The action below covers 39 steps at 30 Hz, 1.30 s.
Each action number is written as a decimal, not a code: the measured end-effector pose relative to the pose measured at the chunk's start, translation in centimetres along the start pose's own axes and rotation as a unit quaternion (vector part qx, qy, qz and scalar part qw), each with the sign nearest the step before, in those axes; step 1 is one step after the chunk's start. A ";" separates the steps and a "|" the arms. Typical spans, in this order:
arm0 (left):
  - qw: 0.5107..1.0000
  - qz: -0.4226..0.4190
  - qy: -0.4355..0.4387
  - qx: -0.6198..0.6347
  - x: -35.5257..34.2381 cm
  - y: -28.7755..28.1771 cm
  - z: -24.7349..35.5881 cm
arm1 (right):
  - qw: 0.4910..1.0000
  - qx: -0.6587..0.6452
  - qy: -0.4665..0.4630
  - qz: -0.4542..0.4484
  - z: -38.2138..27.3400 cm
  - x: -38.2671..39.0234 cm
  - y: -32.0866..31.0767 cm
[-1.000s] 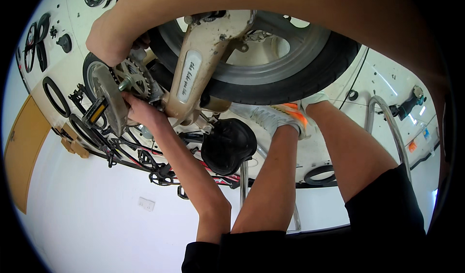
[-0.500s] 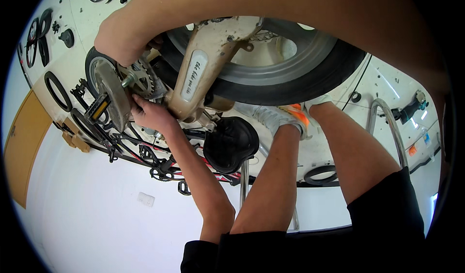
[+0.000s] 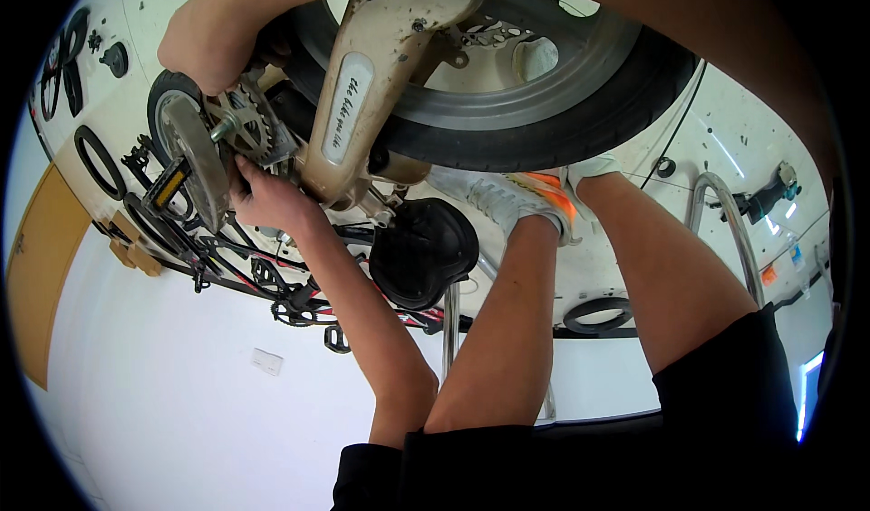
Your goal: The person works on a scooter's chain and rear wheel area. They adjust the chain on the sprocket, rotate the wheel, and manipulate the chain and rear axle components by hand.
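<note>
1. White workshop walls and floor (image 3: 163, 420) curve around the view, with spare tyres and parts hung on the wall and other bicycles (image 3: 272, 284) parked behind.
2. Up close sits a tan bicycle frame (image 3: 362, 103) with a black-tyred wheel (image 3: 562, 139), chainring (image 3: 240, 126) and pedal (image 3: 172, 185).
3. It looks heavy, rigid and greasy around the drivetrain; the frame tube seems the safest hold.
4. One hand (image 3: 263, 198) is curled closed just below the chainring, touching the crank area.
5. The other hand (image 3: 204, 40) is clenched above the chainring; which is left or right I cannot tell.
</note>
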<state>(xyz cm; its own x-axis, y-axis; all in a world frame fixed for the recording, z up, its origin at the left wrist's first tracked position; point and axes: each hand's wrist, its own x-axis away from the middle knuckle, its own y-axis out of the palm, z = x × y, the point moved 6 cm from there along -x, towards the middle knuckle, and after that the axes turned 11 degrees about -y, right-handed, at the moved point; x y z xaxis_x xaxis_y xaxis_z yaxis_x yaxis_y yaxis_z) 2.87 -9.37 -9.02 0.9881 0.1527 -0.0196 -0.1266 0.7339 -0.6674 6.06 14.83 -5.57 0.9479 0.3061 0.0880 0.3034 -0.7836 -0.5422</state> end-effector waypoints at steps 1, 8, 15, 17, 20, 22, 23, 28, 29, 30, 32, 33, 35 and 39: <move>1.000 0.000 -0.001 -0.013 0.1 0.0 0.1 | 1.000 0.001 0.000 0.000 -0.1 0.1 0.1; 1.000 -0.016 0.012 -0.010 0.7 -0.2 0.4 | 1.000 0.009 0.001 -0.006 -0.4 1.0 0.8; 0.997 -0.030 -0.006 -0.067 1.3 -0.6 1.3 | 1.000 0.009 0.002 -0.009 -0.7 0.9 1.2; 0.993 -0.040 -0.048 -0.103 1.3 -0.4 1.7 | 1.000 0.008 0.003 -0.012 -0.6 0.7 1.3; 0.989 -0.048 -0.044 -0.132 1.3 -0.6 2.5 | 1.000 0.004 -0.002 -0.008 -1.3 0.3 1.2; 0.985 -0.048 -0.005 -0.164 1.5 -0.5 2.9 | 1.000 0.002 -0.002 -0.010 -1.2 0.2 1.2; 0.980 -0.045 0.021 -0.190 1.6 -0.5 3.1 | 1.000 0.006 -0.002 -0.014 -1.1 0.5 1.2; 0.943 -0.039 0.112 -0.310 2.1 -0.4 4.1 | 1.000 0.011 -0.002 -0.018 -1.4 0.6 1.4; 0.938 -0.039 0.122 -0.323 2.3 -0.4 4.2 | 1.000 0.010 -0.003 -0.018 -1.5 0.6 1.6; 0.932 -0.039 0.132 -0.334 2.3 -0.3 4.3 | 1.000 0.011 -0.003 -0.019 -1.5 0.6 1.6; 0.928 -0.045 0.148 -0.339 2.3 -0.2 4.0 | 1.000 0.013 -0.007 -0.017 -1.6 0.5 1.4; 0.925 -0.049 0.156 -0.343 2.3 -0.2 3.9 | 1.000 0.011 -0.006 -0.018 -1.6 0.4 1.4; 0.915 -0.057 0.157 -0.367 2.4 0.0 3.6 | 1.000 0.008 -0.005 -0.014 -1.7 0.3 1.3; 0.935 -0.062 0.163 -0.307 2.6 -0.5 3.5 | 1.000 0.009 -0.009 -0.019 -1.6 0.2 1.0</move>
<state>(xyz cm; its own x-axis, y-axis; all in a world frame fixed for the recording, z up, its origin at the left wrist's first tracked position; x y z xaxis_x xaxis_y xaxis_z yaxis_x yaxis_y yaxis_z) 5.23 -7.01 -6.17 0.9787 -0.1919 -0.0730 -0.0343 0.1978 -0.9797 6.72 13.21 -4.76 0.9338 0.3452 0.0941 0.3372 -0.7615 -0.5536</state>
